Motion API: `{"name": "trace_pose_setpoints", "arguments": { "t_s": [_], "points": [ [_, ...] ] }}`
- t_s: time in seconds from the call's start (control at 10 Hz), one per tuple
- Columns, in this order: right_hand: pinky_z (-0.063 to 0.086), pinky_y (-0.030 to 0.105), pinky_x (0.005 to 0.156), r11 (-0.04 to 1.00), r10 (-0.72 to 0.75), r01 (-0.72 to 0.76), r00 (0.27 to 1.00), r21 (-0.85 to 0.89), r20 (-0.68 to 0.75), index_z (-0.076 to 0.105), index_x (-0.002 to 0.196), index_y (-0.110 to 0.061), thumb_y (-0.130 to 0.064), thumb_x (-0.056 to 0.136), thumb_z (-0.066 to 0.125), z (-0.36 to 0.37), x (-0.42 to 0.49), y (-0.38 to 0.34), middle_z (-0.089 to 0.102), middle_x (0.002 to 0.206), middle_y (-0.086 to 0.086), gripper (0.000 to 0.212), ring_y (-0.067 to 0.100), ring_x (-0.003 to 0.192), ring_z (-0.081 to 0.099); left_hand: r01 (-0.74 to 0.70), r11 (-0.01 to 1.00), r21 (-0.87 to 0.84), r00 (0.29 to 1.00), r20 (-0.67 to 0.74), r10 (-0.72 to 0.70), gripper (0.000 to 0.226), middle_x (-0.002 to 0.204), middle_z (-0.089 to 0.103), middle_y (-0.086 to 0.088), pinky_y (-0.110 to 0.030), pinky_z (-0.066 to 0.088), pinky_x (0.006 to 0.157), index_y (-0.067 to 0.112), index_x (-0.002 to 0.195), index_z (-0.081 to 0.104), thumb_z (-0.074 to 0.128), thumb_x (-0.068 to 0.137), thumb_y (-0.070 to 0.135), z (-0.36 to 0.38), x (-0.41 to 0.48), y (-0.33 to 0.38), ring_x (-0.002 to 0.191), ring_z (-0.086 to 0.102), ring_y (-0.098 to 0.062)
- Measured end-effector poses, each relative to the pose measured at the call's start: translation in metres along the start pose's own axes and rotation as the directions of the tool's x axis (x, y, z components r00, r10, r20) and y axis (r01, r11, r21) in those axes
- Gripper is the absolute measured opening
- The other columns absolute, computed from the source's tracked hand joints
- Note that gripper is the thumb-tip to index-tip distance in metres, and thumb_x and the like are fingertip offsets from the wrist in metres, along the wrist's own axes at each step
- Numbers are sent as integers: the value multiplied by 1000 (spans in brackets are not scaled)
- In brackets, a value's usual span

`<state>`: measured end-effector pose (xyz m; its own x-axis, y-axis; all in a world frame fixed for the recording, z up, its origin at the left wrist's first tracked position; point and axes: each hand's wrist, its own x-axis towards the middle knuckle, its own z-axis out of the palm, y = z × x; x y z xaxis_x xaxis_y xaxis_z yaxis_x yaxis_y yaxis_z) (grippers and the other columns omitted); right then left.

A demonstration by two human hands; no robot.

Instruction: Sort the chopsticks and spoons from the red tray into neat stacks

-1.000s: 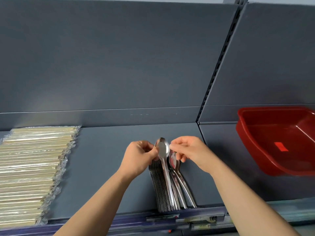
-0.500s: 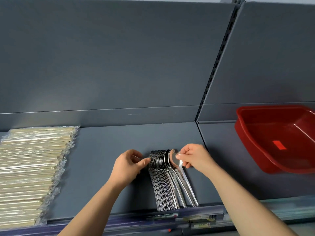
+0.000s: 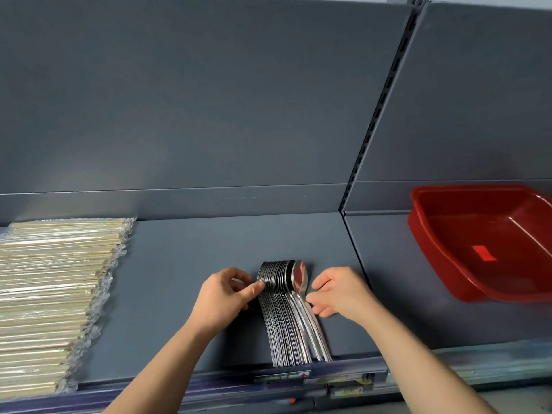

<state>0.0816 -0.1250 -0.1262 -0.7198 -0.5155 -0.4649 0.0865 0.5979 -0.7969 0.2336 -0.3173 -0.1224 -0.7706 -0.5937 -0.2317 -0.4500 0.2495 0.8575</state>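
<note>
Head view: both your hands at the spoon stack [image 3: 285,318]

You had the metal spoons packed on edge in one tight row on the grey shelf [image 3: 191,282]. Their bowls pointed toward the back panel [image 3: 209,100] and their handle ends sat against the shelf's front lip. The rightmost spoon [image 3: 299,279] leaned a little away from the pack, its bowl facing your right hand.

Your left hand [image 3: 224,297] was curled in on itself, holding nothing, with only the thumb stretched out and pressing the left side of the stack just below the bowls. Your right hand [image 3: 340,291] was relaxed and half spread, fingertips touching the neck of the rightmost spoon, so the row sat between your two hands.

Well apart on the left, the wrapped chopsticks [image 3: 53,294] lay in a flat layered stack. The red tray [image 3: 433,252] stood on the neighbouring shelf section to your right, tilted, with a red label on its floor.
</note>
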Motion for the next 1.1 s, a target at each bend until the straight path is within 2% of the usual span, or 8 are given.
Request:
{"name": "trace_pose_setpoints", "arguments": {
  "t_s": [0.4,0.5,0.6,0.7,0.9,1.1],
  "points": [
    [55,26,53,1000,-14,13,999,-1,-41,64,85,-7,-7,72,77,8,-8,1,72,62,6,18,21,60,73,-35,999,41,999,20,34,22,66,73,4,-18,47,46,18,83,65,79,77,35,1,-1,-2,50,65,-10],
    [52,21,48,996,-22,18,999,-90,-42,67,80,-13,-14,73,77,6,-11,2,72,61,0,13,15,54,71,-38,998,42,999,28,37,23,67,73,2,-19,49,47,17,84,65,80,77,33,0,-1,-3,50,65,-10],
    [51,20,48,992,-34,32,999,-122,-10,68,78,-15,-20,76,76,3,-14,5,72,62,1,9,15,54,70,-40,998,44,999,32,38,23,67,73,2,-20,50,48,17,84,65,80,77,33,0,-1,-4,51,65,-10],
    [52,22,50,996,-53,53,999,-74,5,70,78,-14,-20,80,73,1,-16,5,73,66,3,7,18,58,71,-44,998,37,999,30,43,23,67,73,1,-21,51,48,17,84,65,80,77,33,-1,-1,-5,51,66,-11],
    [49,21,47,993,-78,76,997,-90,-20,69,76,-13,-22,83,71,1,-18,4,72,64,3,12,15,53,68,-55,998,40,998,30,54,21,67,72,1,-20,50,48,18,85,65,78,79,33,-2,0,-6,51,65,-11],
    [46,22,49,961,-154,127,984,-245,-93,67,71,-19,-34,82,70,-1,-16,2,70,62,-5,18,4,46,59,-71,997,25,997,7,71,12,67,72,3,-25,52,48,20,83,66,70,87,30,-8,1,-7,51,65,-11]
  ]
}}
